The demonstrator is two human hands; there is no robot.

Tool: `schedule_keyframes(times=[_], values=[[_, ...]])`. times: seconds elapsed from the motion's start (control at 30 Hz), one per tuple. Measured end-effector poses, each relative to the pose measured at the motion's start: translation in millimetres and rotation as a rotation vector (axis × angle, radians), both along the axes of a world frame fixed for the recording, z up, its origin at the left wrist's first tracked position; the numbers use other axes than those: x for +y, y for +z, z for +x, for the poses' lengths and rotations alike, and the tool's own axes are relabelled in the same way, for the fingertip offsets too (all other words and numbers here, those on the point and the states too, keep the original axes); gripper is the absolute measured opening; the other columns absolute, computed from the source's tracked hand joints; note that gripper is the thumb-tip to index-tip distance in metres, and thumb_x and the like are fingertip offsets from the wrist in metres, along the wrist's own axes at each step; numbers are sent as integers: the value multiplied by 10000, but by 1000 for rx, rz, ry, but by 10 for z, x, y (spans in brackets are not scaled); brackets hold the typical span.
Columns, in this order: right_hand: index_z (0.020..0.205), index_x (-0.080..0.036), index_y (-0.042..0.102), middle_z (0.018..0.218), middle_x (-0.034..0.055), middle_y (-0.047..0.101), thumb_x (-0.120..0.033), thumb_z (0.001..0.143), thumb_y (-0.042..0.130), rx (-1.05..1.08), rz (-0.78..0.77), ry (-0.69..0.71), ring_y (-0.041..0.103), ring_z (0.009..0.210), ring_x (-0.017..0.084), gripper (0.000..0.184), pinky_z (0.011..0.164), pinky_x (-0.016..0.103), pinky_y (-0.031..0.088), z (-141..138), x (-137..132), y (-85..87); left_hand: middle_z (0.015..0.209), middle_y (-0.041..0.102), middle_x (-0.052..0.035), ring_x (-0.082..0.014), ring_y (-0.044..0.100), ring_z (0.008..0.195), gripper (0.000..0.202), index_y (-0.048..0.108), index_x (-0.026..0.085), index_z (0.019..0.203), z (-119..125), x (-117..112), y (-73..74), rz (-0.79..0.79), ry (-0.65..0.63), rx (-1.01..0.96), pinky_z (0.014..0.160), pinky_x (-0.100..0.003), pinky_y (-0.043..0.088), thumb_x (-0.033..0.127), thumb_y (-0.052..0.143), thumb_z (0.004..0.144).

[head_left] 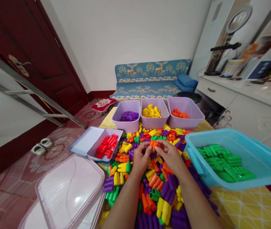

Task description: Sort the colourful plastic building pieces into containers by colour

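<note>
Both my hands meet above a heap of loose plastic building pieces (158,183) in orange, yellow, purple, green and red. Between the fingertips of my left hand (141,156) and my right hand (170,155) is an orange plastic building piece (154,144), pinched from both sides. Many pieces in the heap are tube-shaped, some joined side by side. Just beyond my hands stand three lilac bins: one with purple pieces (129,116), one with yellow pieces (151,111), one with orange pieces (179,114).
At right a blue tub (257,152) holds green pieces (223,162). At left, red pieces (107,146) lie in a small tray. Pale lids (71,187) are stacked at the table's left edge. Behind are a patterned sofa (149,79) and a metal ladder (30,90).
</note>
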State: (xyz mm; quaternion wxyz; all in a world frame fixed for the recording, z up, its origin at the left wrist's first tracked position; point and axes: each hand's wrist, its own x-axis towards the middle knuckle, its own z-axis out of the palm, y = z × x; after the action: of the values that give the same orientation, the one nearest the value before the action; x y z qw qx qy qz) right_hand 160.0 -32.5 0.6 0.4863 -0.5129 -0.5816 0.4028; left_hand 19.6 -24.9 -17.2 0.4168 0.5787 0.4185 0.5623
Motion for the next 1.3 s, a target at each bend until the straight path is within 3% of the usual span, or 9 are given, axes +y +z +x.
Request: schedule_keyframes(times=[0.37, 0.63, 0.7, 0.77, 0.83, 0.9, 1.1, 1.3], values=[[1006, -165, 586, 854, 64, 681, -346, 735, 642, 63, -128, -12, 659, 749, 182, 331, 582, 262, 504, 134, -12, 61, 874, 678, -52, -159, 616, 807, 267, 637, 137, 968, -5, 37, -70, -22, 153, -85, 754, -256, 471, 363, 583, 836], [844, -156, 676, 646, 12, 651, -289, 723, 668, -92, -246, 295, 603, 586, 134, 180, 529, 231, 458, 199, -122, 170, 853, 661, -50, -151, 600, 775, 290, 627, 137, 993, -17, 43, -94, -39, 157, -93, 724, -252, 472, 376, 577, 839], [909, -167, 674, 728, 35, 685, -313, 725, 686, 50, -196, 177, 638, 652, 157, 235, 583, 257, 492, 201, -118, 241, 859, 664, -51, -153, 601, 786, 283, 632, 138, 989, -17, 45, -98, -36, 154, -88, 737, -254, 470, 371, 580, 837], [1089, -211, 620, 991, 72, 695, -337, 749, 681, 313, -1, -70, 665, 861, 190, 367, 727, 308, 522, 197, -102, 331, 857, 670, -49, -155, 605, 791, 273, 638, 142, 976, -12, 46, -99, -37, 150, -89, 745, -255, 469, 370, 583, 835], [1239, -275, 520, 1274, 84, 581, -339, 778, 664, 535, 233, -255, 599, 1094, 208, 487, 881, 362, 489, 187, -87, 405, 839, 672, -44, -155, 606, 777, 265, 643, 146, 957, -4, 44, -97, -38, 148, -90, 733, -252, 468, 373, 584, 833], [1276, -293, 481, 1378, 88, 493, -342, 791, 656, 612, 325, -314, 543, 1185, 221, 518, 931, 390, 463, 169, -79, 428, 816, 671, -40, -156, 605, 763, 261, 645, 148, 943, 3, 38, -90, -34, 138, -78, 721, -251, 466, 376, 583, 832], [1124, -194, 599, 1110, 99, 649, -444, 771, 647, 247, -2, -200, 649, 804, 184, 435, 645, 287, 503, 88, -56, 253, 849, 691, -51, -170, 627, 792, 247, 657, 149, 938, 5, 3, -33, 15, 105, 2, 742, -264, 473, 361, 580, 837], [1136, -188, 615, 952, 60, 674, -366, 737, 661, 45, -46, -44, 633, 721, 156, 440, 670, 284, 505, 26, -54, 218, 876, 708, -64, -185, 637, 819, 238, 689, 154, 936, 11, -28, 7, 33, 45, 104, 764, -279, 483, 343, 588, 831]])
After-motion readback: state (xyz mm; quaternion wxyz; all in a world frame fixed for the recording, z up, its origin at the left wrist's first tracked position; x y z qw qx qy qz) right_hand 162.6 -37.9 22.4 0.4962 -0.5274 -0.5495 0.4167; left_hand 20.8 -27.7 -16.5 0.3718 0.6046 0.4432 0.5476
